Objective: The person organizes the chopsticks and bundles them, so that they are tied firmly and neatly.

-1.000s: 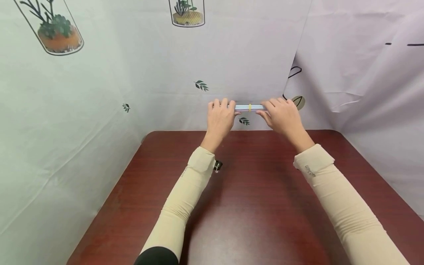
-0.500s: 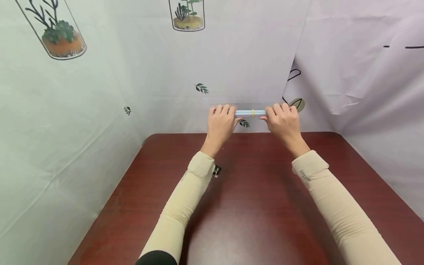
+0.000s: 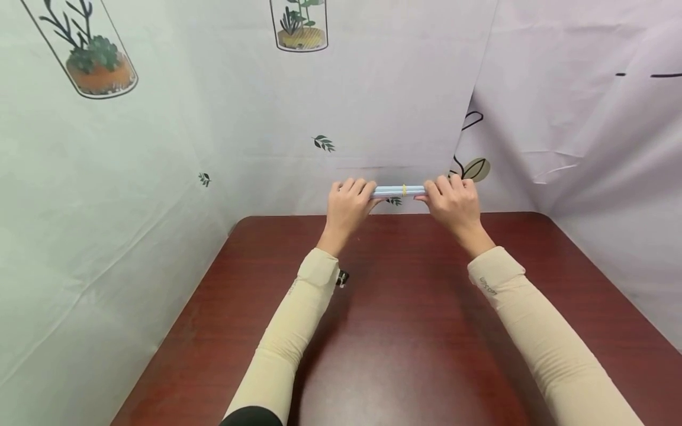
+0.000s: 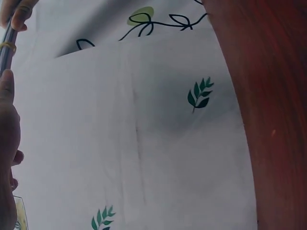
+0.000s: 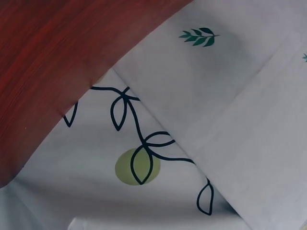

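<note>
A slim pale-blue bundle (image 3: 388, 191), like straws or thin sticks, is held level in the air in front of the back wall. A yellow band (image 3: 404, 190) circles it near the middle of the visible stretch. My left hand (image 3: 346, 207) grips its left end, fingers over the top and thumb below. At the other end, my right hand (image 3: 454, 204) grips it the same way; both ends are hidden by the fingers. In the left wrist view, the bundle (image 4: 7, 52) shows at the left edge between the hands. The right wrist view shows neither hand nor bundle.
Below the arms lies a dark red wooden table (image 3: 405, 331) with rounded far corners. White cloth (image 3: 256, 118) printed with plants hangs behind and at both sides. A small black device (image 3: 342, 278) sits at the left wrist.
Both hands have come down a little with the bundle, nearer the table's far edge. The right hand's fingers have curled more closely over its end.
</note>
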Motion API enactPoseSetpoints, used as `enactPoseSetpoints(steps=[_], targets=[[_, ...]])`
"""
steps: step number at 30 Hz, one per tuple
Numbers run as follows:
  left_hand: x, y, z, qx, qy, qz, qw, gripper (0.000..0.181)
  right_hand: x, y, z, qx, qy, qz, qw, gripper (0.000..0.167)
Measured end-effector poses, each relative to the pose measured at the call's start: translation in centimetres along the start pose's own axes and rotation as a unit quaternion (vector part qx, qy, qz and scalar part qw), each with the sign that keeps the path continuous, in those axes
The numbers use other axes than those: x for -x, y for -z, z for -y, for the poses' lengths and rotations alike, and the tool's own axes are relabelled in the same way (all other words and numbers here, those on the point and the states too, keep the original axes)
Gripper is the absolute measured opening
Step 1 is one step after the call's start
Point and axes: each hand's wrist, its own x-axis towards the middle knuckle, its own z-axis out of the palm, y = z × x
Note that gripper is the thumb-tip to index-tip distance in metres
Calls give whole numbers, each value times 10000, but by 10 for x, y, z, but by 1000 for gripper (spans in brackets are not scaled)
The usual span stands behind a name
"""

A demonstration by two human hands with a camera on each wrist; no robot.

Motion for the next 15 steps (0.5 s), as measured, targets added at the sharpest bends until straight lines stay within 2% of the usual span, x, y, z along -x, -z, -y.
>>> enactPoseSetpoints(steps=[2, 5, 7, 9, 10, 12, 15], targets=[[3, 0, 1, 146, -81, -77, 9998, 33, 2, 1, -1, -70, 48, -37, 10000, 46], [7, 1, 4, 655, -127, -185, 9976, 30, 5, 4, -4, -253, 186, -69, 9995, 45], [10, 3, 6, 1111, -135, -178, 9936, 30, 8, 7, -7, -497, 292, 27, 9983, 44], [13, 3, 10, 1637, -118, -36, 9864, 31, 10, 11, -11, -861, 334, 248, 9954, 44], [15, 3, 11, 1897, -105, 102, 9817, 33, 11, 13, -13, -1040, 325, 388, 9933, 45], [18, 3, 15, 2482, -52, 441, 9677, 34, 13, 17, -15, -1373, 232, 695, 9878, 48], [22, 3, 19, 3321, 99, 874, 9391, 34, 16, 21, -17, -1660, -17, 1054, 9805, 56]])
